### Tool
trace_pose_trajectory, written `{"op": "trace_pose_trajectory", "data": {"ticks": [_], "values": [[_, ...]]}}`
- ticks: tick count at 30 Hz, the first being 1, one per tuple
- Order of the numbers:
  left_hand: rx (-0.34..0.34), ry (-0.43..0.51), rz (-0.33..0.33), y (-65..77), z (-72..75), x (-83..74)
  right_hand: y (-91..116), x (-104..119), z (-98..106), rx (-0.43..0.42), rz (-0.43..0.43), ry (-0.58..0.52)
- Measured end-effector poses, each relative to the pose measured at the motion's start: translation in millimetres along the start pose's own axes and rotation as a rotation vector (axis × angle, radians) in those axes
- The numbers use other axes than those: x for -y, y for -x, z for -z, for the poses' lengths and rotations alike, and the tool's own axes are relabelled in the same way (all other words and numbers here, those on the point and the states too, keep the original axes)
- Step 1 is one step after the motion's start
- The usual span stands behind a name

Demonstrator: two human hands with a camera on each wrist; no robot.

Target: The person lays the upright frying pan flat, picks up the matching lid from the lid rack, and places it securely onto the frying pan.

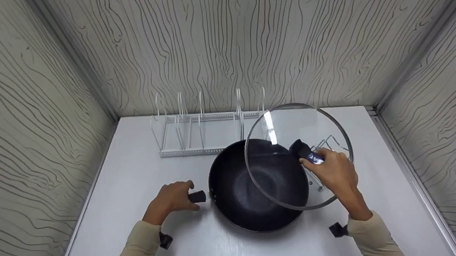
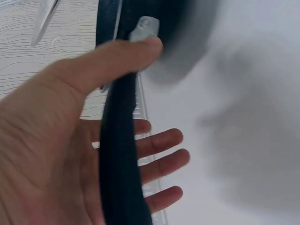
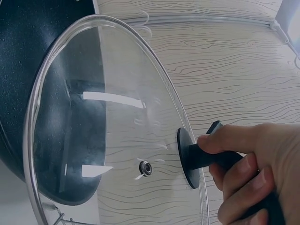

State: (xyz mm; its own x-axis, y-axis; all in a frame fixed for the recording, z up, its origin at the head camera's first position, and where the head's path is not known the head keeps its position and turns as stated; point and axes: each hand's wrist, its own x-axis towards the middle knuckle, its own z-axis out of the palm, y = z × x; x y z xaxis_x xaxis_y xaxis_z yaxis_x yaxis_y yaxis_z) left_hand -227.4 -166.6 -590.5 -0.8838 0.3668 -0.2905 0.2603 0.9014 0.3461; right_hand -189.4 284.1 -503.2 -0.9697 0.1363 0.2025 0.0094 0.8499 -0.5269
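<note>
A dark wok [image 1: 233,186] sits on the white table, its black handle [image 1: 197,196] pointing left. Around that handle is my left hand [image 1: 174,198], fingers spread. In the left wrist view the thumb crosses over the handle [image 2: 119,154] near its metal bracket, while the other fingers stretch out behind it without curling round. My right hand [image 1: 334,170] grips the black knob handle [image 3: 204,157] of a clear glass lid [image 1: 295,128]. The lid is tilted, raised above the wok's right side, with its steel rim overlapping the wok in the head view.
Behind the wok stands a white wire rack [image 1: 190,152] with upright loops, near the back wall. A smaller wire stand [image 1: 329,140] shows through the lid on the right. Wood-patterned panels [image 1: 219,41] enclose the white table [image 1: 231,253] at the back and both sides.
</note>
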Motion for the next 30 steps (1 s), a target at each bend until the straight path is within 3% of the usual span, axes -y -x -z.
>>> {"op": "trace_pose_trajectory", "data": {"ticks": [4, 11, 17, 30], "values": [[-0.017, -0.055, 0.007, -1.1, -2.1, 1.1, -0.6, 2.3, -0.8, 0.028, -0.009, -0.003], [-0.052, -0.008, -0.014, 2.3, -5.3, 1.6, -2.7, 5.3, -2.9, 0.017, 0.005, 0.001], [-0.079, -0.022, -0.033, 3.3, -14.5, 3.6, -1.2, 7.9, -5.5, 0.046, 0.005, -0.024], [-0.09, -0.005, -0.009, 3.7, -17.4, 3.9, -0.2, 14.6, -8.6, 0.079, 0.007, -0.041]]}}
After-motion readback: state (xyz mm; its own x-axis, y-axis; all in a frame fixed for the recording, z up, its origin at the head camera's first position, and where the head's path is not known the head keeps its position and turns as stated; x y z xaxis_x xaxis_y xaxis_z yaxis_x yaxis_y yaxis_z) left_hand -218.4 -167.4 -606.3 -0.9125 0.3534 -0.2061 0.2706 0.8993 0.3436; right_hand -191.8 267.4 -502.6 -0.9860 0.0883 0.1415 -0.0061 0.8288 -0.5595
